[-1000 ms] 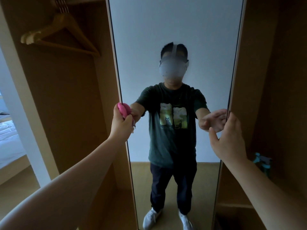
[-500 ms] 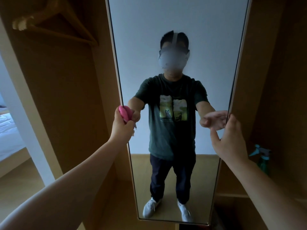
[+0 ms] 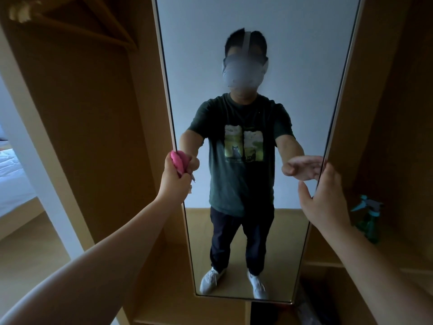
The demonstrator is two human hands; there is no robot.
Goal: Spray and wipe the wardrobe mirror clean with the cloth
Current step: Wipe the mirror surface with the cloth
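Observation:
A tall narrow wardrobe mirror (image 3: 304,66) stands straight ahead between two wooden wardrobe bays. My left hand (image 3: 172,181) is shut on a bunched pink cloth (image 3: 177,161), pressed against the mirror's left edge at mid height. My right hand (image 3: 324,198) holds the mirror's right edge, fingers wrapped around it and thumb apart on the glass side. A green spray bottle with a teal trigger (image 3: 369,219) stands on a shelf in the right bay, beyond my right hand. The glass reflects a person in a dark green T-shirt.
A wooden coat hanger (image 3: 77,22) hangs at the top of the left bay. A white door frame (image 3: 35,160) and a bed with white linen (image 3: 11,174) lie to the far left. Wooden shelves (image 3: 325,263) sit low in the right bay.
The view has tilted downward, so the mirror's bottom edge now shows. Both hands stay on the mirror's two edges, the left one still gripping the pink cloth.

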